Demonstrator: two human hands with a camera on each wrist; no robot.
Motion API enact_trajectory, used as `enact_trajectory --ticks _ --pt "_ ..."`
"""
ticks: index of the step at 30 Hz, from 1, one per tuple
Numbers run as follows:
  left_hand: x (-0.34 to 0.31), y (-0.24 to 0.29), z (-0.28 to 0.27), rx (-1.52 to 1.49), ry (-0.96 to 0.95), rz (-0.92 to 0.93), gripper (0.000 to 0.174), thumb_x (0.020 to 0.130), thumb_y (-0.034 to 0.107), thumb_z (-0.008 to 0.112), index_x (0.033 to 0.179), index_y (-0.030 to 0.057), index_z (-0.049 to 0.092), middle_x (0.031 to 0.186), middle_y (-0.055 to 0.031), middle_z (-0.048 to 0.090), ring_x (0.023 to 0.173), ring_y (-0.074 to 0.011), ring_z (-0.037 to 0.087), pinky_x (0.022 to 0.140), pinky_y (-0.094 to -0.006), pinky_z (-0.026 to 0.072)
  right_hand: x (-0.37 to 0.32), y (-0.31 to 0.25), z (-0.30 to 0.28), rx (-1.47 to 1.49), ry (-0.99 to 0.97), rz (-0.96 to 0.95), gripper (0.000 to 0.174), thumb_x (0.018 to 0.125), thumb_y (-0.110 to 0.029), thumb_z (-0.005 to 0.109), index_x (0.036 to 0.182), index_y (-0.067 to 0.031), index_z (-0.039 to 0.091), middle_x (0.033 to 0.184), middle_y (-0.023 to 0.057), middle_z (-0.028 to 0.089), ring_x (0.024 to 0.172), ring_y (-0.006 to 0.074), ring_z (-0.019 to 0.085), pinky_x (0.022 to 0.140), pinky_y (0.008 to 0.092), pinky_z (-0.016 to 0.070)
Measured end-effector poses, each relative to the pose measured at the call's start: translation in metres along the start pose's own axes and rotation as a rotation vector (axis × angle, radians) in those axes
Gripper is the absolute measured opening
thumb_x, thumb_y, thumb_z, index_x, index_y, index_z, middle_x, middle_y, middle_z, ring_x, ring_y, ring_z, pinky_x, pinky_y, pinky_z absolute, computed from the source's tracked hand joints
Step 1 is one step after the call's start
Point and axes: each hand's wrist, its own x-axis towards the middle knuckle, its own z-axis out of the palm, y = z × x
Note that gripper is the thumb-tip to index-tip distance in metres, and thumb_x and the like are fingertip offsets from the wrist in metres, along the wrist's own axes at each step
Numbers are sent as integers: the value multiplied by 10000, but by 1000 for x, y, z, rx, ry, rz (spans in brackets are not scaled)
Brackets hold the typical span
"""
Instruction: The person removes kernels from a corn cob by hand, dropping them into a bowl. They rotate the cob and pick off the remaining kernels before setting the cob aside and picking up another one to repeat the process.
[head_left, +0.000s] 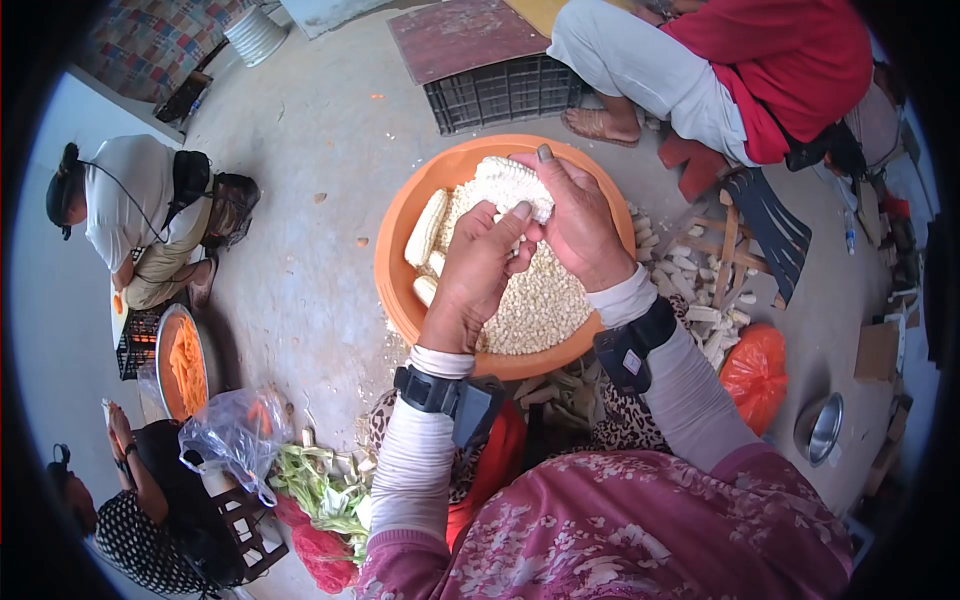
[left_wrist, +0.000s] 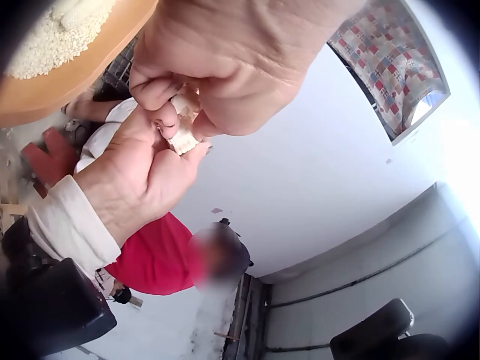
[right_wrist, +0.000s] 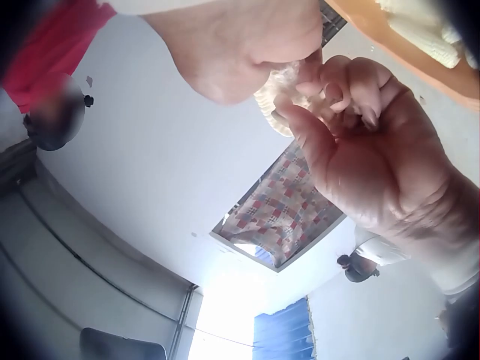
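A pale corn cob [head_left: 508, 182], with rows of white kernels on it, is held up over an orange basin [head_left: 400, 300]. My right hand [head_left: 580, 220] grips the cob from the right, its thumb along the side. From the left, my left hand [head_left: 475, 262] pinches the cob's near end, thumb against the kernels and fingers curled. Loose kernels [head_left: 540, 300] fill much of the basin, and whole corn cobs [head_left: 428, 228] lie at its left side. In the left wrist view a short piece of the cob [left_wrist: 183, 124] shows between both hands; the rest is hidden by them.
Stripped cobs [head_left: 700, 270] and a red plastic bag [head_left: 755, 375] lie to the right. A black crate [head_left: 500, 95] stands beyond the basin, near a person in red [head_left: 770, 60]. Two people sit at left by a bowl of orange strips [head_left: 187, 365]. Husks [head_left: 325, 495] lie nearby.
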Motion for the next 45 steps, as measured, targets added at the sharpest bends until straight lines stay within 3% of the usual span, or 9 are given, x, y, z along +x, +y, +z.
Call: enact_trajectory --ticks 6,8,11,19,25,30,33,41,45 --pt "-1 9 0 57 60 -87 113 881 96 540 976 39 563 846 -45 606 723 -102 530 638 -241 427 7 2 -7 41 45 -44 400 956 -294 470 1078 80 542 970 111 594 839 116 568 713 237 473" --pt "-3 17 -6 575 164 -137 150 856 83 520 987 45 582 933 -39 601 812 -121 548 715 -245 423 10 4 -13 -60 37 -100 369 963 -264 449 1094 73 525 1010 125 585 934 174 592 837 297 481" --pt "3 13 -18 404 282 -68 166 835 84 493 961 57 597 947 -23 591 831 -128 555 741 -229 411 8 0 -11 -16 20 -59 355 949 -265 489 1054 67 553 965 97 593 875 110 565 775 237 453" --pt "-1 30 -11 215 225 -50 458 959 428 371 1010 1 528 795 -140 640 590 -150 623 479 -184 459 7 -2 -5 -182 -32 -92 369 932 -285 517 1017 71 568 955 103 602 894 113 552 796 235 440" --pt "0 27 -17 65 -46 -92 432 961 400 370 1027 3 525 720 -140 642 516 -121 581 442 -174 415 5 -9 -4 -300 -92 -95 418 924 -340 519 1011 65 573 941 106 617 857 115 562 788 253 450" --pt "0 25 -14 -50 8 -2 365 956 307 365 1040 -8 530 756 -136 642 527 -113 557 465 -177 413 8 -5 -7 -79 -29 -131 515 910 -479 476 1012 15 582 851 45 591 778 88 532 676 208 419" --pt "1 26 -18 -164 18 56 346 945 268 370 1074 -13 524 818 -153 641 581 -125 564 492 -186 420 6 -7 -5 -250 42 -82 558 895 -541 454 992 -5 579 800 13 560 712 78 495 625 189 389" --pt "0 26 -24 -181 -117 80 343 916 238 395 1120 -12 509 905 -174 631 657 -164 588 572 -232 468 4 -7 -2 -85 -119 -13 354 917 -358 532 905 -5 546 754 13 530 602 43 421 539 188 365" --pt "-5 29 -10 -130 78 49 467 952 433 371 1116 22 520 859 -134 631 651 -154 600 502 -193 443 0 -10 -1 -128 -218 20 286 920 -301 534 904 -17 566 721 -14 512 610 40 429 552 185 362"
